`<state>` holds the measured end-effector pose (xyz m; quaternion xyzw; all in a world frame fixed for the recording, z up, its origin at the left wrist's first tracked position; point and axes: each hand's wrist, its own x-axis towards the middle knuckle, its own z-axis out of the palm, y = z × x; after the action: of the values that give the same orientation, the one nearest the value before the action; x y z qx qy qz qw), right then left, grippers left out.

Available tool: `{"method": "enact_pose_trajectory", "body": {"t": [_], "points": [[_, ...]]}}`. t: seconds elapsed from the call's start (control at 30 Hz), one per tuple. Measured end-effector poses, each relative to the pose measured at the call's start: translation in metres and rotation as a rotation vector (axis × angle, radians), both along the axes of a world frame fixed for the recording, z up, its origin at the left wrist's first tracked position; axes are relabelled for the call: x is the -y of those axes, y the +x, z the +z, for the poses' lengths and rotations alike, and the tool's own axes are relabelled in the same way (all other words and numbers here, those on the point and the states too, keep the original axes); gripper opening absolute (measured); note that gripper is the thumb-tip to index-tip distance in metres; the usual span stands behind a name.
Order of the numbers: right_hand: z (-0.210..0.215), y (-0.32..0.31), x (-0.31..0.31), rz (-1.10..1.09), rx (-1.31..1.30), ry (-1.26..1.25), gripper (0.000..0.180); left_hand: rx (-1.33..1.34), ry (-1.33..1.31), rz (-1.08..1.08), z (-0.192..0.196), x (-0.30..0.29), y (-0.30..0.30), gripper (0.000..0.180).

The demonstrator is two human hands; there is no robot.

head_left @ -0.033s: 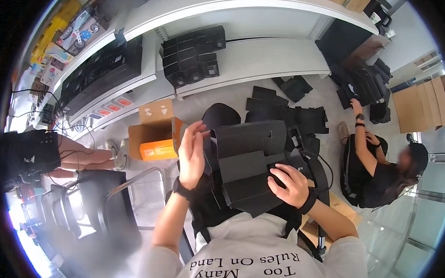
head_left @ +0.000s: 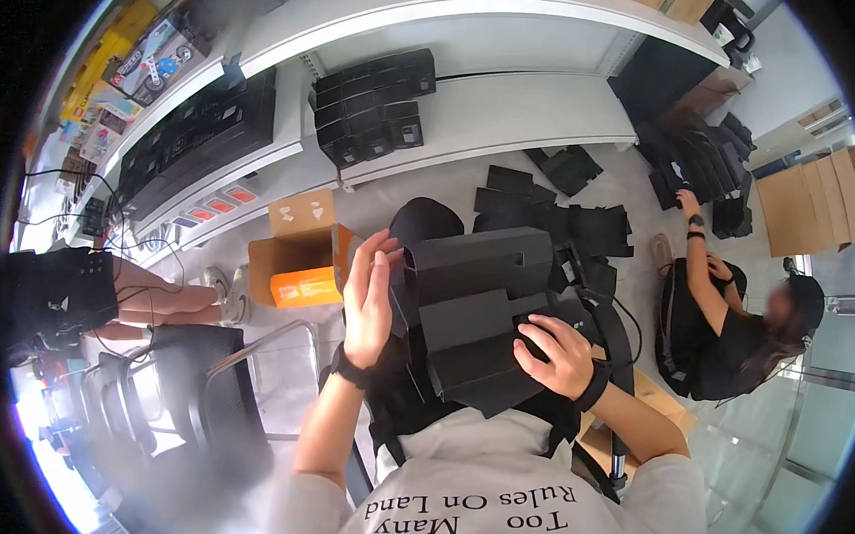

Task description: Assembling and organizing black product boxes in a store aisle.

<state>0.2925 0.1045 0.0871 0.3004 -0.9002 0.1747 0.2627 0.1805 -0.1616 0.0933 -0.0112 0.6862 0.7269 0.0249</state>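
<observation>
A partly unfolded black cardboard box rests across my lap, its creased panels facing up. My left hand is open at the box's left edge, with fingers stretched upward and close to the panel. On the right part of the box, my right hand has its fingers curved over the cardboard, the thumb apart on the near side. A dark patch of the box shows between that thumb and the index finger. What lies under the palm is hidden.
Flat black cardboard pieces lie on the floor ahead. Black boxes stand stacked on the white shelf. An open brown carton with an orange box is at left. At right, a seated person touches a black pile.
</observation>
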Motion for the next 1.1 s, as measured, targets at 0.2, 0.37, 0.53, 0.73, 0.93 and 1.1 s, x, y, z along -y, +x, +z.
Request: {"method": "enact_pose_trajectory", "body": {"t": [0.2,0.37,0.53,0.73,0.93,1.1], "points": [[0.002,0.002,-0.001,0.126,0.037,-0.051,0.027,0.088,-0.371,-0.494,0.026,0.009,0.013,0.057],[0.006,0.002,0.001,0.188,0.052,-0.004,0.031,0.177,-0.034,-0.695,0.031,0.02,0.019,0.058],[0.008,-0.003,0.001,0.196,0.125,0.03,0.03,0.259,-0.086,-0.799,0.044,0.022,0.005,0.055],[0.024,-0.012,0.003,0.277,0.17,0.163,0.039,0.292,-0.421,-1.04,0.05,0.015,-0.019,0.067],[0.024,-0.017,0.001,0.31,0.225,0.226,0.043,0.512,-0.29,-1.048,0.045,0.009,-0.032,0.074],[0.02,-0.023,-0.015,0.197,0.197,0.063,0.037,0.718,-0.076,-1.061,0.058,0.009,-0.024,0.072]]}}
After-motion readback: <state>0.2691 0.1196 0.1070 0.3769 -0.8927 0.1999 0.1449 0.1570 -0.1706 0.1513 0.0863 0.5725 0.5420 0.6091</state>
